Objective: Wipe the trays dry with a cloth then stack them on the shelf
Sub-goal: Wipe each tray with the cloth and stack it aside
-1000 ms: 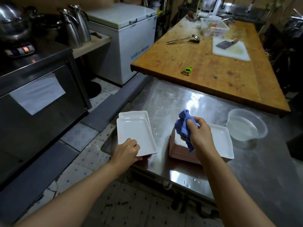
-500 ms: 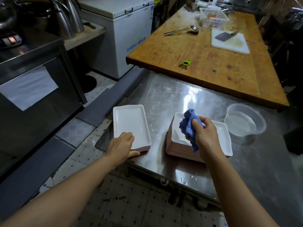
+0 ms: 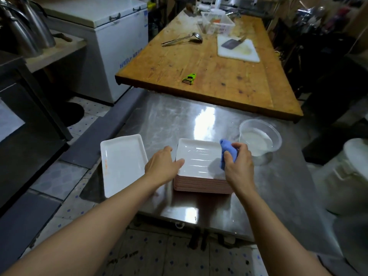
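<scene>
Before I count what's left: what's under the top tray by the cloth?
A stack of pinkish tray edges lies under the top tray. Their faces are covered.

cloth (image 3: 229,155): I'm seeing bright blue, bunched at centre right
top tray (image 3: 197,159): I'm reading glossy white, over a stack (image 3: 201,184) edged pinkish-brown
left tray (image 3: 122,164): showing me white, with an orange smear
peeler (image 3: 189,78): glowing lime green on the honey-brown wooden table (image 3: 219,76)
floor tiles (image 3: 159,259): I'm seeing pale, blue-speckled

text: we make out blue lettering on the front of the white chest freezer (image 3: 111,62) | legibility: too blurred for us to read | other readable marks: we find none
</scene>
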A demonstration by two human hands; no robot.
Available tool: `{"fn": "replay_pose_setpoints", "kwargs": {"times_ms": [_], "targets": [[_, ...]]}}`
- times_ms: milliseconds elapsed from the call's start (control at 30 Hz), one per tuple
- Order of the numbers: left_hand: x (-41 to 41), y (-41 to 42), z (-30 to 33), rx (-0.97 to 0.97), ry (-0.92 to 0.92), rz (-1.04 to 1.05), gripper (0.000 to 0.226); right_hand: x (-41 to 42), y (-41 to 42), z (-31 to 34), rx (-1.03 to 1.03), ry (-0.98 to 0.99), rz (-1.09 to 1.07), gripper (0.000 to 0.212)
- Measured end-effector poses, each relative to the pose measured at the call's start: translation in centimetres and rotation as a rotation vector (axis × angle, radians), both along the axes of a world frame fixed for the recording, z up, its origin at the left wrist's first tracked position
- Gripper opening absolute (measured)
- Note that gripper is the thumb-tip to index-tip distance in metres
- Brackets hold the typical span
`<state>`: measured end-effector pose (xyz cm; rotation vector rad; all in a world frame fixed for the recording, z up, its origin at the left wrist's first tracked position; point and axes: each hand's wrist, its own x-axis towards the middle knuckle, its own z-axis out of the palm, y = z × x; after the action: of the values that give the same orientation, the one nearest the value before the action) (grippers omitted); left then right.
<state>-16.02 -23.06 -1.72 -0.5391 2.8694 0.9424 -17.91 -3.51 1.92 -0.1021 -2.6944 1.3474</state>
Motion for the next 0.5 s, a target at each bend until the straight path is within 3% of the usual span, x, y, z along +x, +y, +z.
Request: {"fn": "replay_pose_setpoints", "kwargs": {"times_ms": [100, 233, 433, 500], "targets": [[-0.9, 1.0, 0.2, 0.008, -0.095, -0.019, 0.054, -0.2, 1.6, -1.4, 0.278, -0.029, 0.016, 0.031], [-1.0, 1.4, -0.1, -0.002, -0.060, -0.047, 0.039, 0.3, 3.3, -3.1, 0.767, -0.068, 0.073, 0.032], [-1.2, 1.3, -0.6, 0.040, 0.008, -0.054, 0.038, -2.3, 2.9, -3.2, 0.615, -0.115, 0.032, 0.029], [-1.1, 1.2, -0.8, 0.080, 0.024, -0.047, 0.040, -3.6, 2.6, -3.2, 0.690, -0.110, 0.080, 0.031]]}}
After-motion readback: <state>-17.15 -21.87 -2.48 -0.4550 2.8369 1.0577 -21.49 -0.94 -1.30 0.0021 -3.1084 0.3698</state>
